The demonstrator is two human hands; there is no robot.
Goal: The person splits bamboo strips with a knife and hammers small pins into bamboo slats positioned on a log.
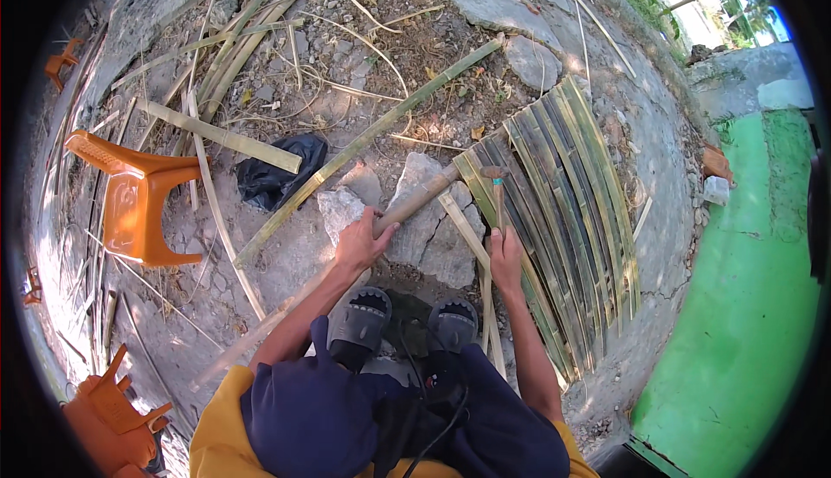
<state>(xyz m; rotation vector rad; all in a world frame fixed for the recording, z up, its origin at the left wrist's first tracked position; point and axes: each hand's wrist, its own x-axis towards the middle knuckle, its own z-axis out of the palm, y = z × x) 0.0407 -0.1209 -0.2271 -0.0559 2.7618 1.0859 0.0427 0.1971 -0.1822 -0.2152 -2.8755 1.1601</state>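
My left hand (362, 242) is wrapped round a long bamboo pole (424, 197), which slopes from the lower left up to the right. Split bamboo slats (567, 218) lie side by side across the pole's upper end, fanning down to the right. In my right hand (506, 261) is a hammer (496, 185), its small brownish head over the nearest slats and its handle pointing back to me. Beneath the pole in front of my feet sits a grey stone slab (433, 240). Whether the hammer touches the slats I cannot tell.
An orange plastic chair (138, 205) lies tipped over at left, with another orange chair (112, 417) lower down. A black plastic bag (281, 171), a loose green bamboo strip (372, 140) and long split strips (247, 54) litter the rough ground. A green wall (727, 287) stands right.
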